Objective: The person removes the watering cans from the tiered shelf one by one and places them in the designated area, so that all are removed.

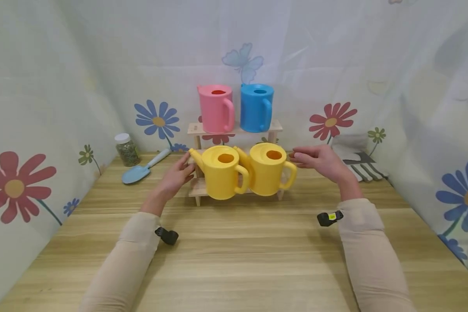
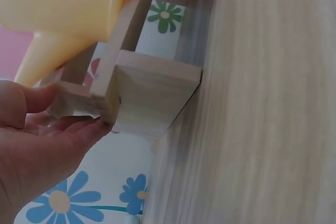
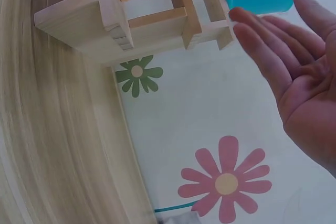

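Observation:
A small wooden two-tier rack [image 1: 234,130] holds several watering cans. Two are yellow: one on the left [image 1: 220,182], one on the right [image 1: 266,177], side by side on its lower tier, spouts to the left. My left hand [image 1: 174,177] is at the rack's left end, just below the left can's spout; in the left wrist view its fingertips [image 2: 100,129] appear to touch the wood. Beside the right can's handle, my right hand [image 1: 321,161] is apart from it, holding nothing, with fingers extended in the right wrist view.
On the upper tier stand a pink watering can [image 1: 216,110] and a blue watering can [image 1: 256,110]. A white-lidded jar [image 1: 127,151] and a light-blue trowel [image 1: 138,173] are at the back left. Grey-and-white gloves [image 1: 359,160] lie back right. Flowered curtains surround the wooden table [image 1: 242,260].

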The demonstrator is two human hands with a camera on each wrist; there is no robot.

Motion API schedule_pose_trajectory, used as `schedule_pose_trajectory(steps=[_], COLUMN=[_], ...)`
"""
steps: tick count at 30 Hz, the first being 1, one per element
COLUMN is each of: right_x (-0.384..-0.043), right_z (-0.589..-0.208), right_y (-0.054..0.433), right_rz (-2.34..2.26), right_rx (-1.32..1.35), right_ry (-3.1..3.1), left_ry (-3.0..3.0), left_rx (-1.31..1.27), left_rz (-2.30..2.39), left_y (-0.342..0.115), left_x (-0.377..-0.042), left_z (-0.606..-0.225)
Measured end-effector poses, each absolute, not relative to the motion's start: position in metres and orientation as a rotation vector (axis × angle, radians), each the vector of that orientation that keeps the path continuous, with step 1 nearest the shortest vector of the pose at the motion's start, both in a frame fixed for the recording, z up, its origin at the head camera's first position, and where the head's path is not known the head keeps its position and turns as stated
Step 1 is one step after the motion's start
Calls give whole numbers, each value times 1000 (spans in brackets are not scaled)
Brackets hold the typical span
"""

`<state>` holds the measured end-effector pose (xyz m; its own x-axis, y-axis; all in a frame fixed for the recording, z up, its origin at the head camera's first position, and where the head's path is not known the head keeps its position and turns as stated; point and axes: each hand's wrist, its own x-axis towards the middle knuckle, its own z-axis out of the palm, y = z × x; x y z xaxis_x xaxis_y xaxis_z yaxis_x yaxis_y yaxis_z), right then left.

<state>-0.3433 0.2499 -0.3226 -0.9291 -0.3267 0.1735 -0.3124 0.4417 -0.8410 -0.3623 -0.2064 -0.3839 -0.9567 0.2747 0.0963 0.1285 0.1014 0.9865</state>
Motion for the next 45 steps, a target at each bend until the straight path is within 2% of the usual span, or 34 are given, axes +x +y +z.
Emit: schedule_pose_trajectory(steps=[6, 29, 35, 45], right_x=[-336, -325, -325, -328], right_z=[-318, -302, -304, -305], right_y=[251, 233, 228, 220], right_rz=[-1597, -1159, -1138, -1286], right_rx=[-642, -727, -693, -470], right_ry=[2608, 2811, 2849, 2778], left_ry=[2252, 2177, 2164, 2157], left_rx=[387, 429, 398, 385], left_rz=[2025, 2134, 2156, 2160], left_y=[-196, -197, -199, -200], left_x=[-361, -367, -365, -363], left_z=[-382, -394, -395, -391])
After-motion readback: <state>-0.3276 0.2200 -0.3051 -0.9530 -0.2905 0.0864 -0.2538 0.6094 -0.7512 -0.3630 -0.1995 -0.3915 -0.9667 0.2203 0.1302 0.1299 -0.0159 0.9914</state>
